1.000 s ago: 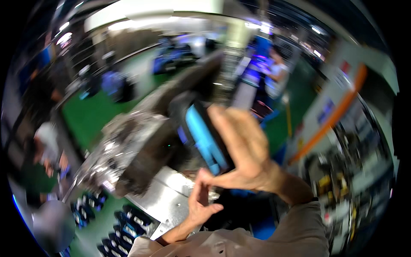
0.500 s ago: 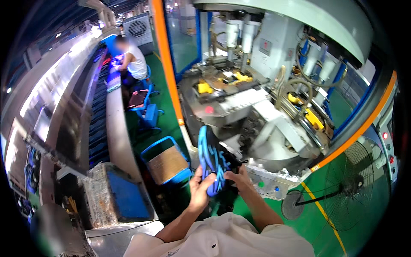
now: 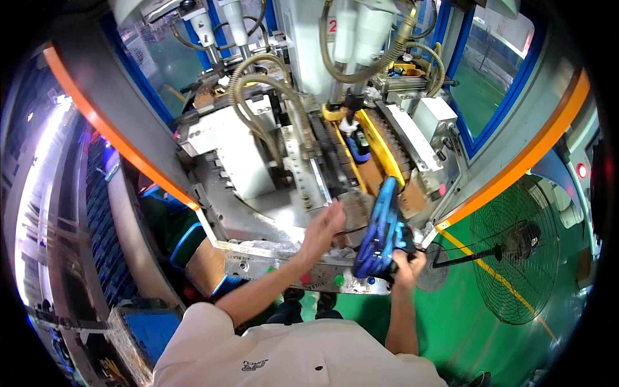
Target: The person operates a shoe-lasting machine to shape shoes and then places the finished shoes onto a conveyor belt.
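Note:
A blue and black sports shoe hangs sole outward over the front of the machine, and my right hand grips it at its dark upper. My left hand is off the shoe, reaching forward over the machine's front edge with fingers stretched out and slightly blurred. Nothing shows in it. Ahead of both hands is a mould station with yellow side plates. Between those plates sits another dark shoe with a blue edge, under a vertical press rod.
Orange guard edges flank the machine on both sides. Ribbed hoses hang over the stations. Coloured buttons line the front ledge. At right stands a floor fan; at left, a blue-framed box and a conveyor.
My view has turned right, toward the yellow-sided station. My left hand has let go of the shoe and moved apart from it; the right hand keeps hold of it.

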A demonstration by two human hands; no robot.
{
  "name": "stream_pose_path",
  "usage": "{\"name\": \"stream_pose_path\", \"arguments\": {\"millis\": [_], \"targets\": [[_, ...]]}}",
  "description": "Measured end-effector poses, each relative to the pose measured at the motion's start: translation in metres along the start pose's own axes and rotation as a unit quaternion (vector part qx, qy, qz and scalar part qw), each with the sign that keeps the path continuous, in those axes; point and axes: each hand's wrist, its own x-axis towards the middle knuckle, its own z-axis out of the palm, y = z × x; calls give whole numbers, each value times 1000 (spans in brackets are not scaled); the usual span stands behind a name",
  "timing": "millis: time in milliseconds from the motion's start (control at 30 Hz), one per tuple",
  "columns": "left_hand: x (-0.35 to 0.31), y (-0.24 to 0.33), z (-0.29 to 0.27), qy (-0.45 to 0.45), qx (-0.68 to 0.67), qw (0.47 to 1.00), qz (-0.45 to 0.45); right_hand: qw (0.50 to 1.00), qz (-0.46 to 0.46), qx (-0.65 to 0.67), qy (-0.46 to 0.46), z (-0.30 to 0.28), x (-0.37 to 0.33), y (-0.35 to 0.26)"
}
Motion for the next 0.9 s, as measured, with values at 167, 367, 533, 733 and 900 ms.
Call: {"name": "stream_pose_path", "arguments": {"millis": [167, 367, 533, 733, 900], "targets": [[217, -24, 16, 90, 151, 981, 86, 992, -44, -55, 107, -42, 45, -40], [343, -58, 13, 210, 375, 896, -110, 965, -59, -187, 177, -39, 64, -69], [330, -49, -44, 261, 139, 947, -129, 956, -47, -268, 109, 10, 194, -67], [123, 55, -105, 39, -281, 932, -228, 828, 56, -546, -116, 145, 369, 7], [-50, 101, -175, 164, 55, 970, -169, 738, 45, -663, -119, 256, 356, 158]]}}
